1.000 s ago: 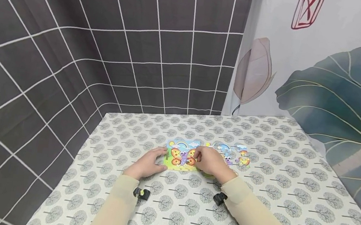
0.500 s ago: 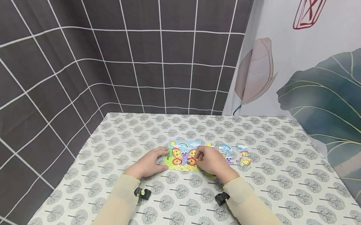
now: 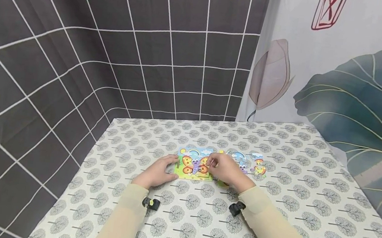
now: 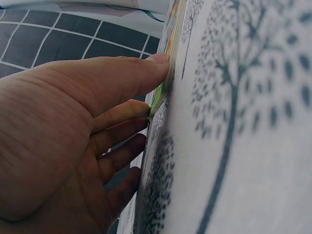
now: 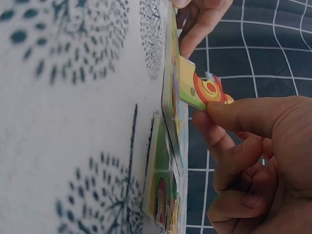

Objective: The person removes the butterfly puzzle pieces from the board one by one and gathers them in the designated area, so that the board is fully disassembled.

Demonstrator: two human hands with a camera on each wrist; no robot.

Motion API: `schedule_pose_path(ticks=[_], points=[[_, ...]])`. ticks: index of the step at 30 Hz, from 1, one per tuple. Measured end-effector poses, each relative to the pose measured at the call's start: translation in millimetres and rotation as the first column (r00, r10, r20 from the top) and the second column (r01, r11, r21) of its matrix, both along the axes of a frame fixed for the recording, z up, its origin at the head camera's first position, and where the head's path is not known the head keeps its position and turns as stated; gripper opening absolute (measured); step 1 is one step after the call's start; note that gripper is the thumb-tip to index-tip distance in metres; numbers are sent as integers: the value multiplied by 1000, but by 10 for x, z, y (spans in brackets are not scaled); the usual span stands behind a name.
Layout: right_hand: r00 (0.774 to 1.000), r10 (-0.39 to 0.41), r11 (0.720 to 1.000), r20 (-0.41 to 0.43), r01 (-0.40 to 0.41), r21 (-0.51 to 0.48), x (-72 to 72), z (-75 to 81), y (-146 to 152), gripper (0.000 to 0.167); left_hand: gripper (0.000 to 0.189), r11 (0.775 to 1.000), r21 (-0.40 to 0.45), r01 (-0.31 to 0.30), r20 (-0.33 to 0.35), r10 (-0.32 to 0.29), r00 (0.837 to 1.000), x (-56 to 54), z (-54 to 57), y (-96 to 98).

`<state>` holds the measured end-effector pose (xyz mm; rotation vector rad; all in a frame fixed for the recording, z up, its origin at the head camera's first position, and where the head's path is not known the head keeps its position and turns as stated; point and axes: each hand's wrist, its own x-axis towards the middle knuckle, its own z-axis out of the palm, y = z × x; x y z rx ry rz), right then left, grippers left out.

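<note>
A butterfly picture puzzle board [image 3: 188, 175] lies flat on the patterned tablecloth. My left hand [image 3: 156, 173] rests at its left side, the thumb and fingertips touching the edge near a corner, fingers fairly straight. Over the board's right part, my right hand [image 3: 226, 169] pinches a puzzle piece [image 5: 201, 87] between thumb and forefinger. That piece, yellow and green with red and orange rings, is tilted up from the board in the right wrist view, its lower edge close to the surface; whether it touches is unclear. My right hand's other fingers are curled.
More puzzle pieces [image 3: 259, 170] lie on the tablecloth [image 3: 187, 213] right of the board, partly hidden behind my right hand. A dark gridded curtain [image 3: 170, 54] hangs behind the table, and a pale printed cloth [image 3: 294, 21] stands at the right.
My right hand has shifted slightly, and a gap now shows between its thumb and forefinger in the head view. The left hand stays at the board's left edge.
</note>
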<state>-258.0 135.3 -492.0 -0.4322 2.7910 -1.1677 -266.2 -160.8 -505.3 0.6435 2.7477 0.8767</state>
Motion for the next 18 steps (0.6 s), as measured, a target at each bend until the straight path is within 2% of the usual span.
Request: schedule_pose_path(ticks=[9, 18], points=[[1000, -7, 1000, 2, 7, -20, 2, 56, 157, 16, 68, 1000, -1, 1, 2, -1, 1000, 2, 15, 5], [1000, -18, 998, 8, 19, -62, 82, 83, 361, 12, 68, 1000, -1, -11, 8, 11, 1000, 7, 7, 6]])
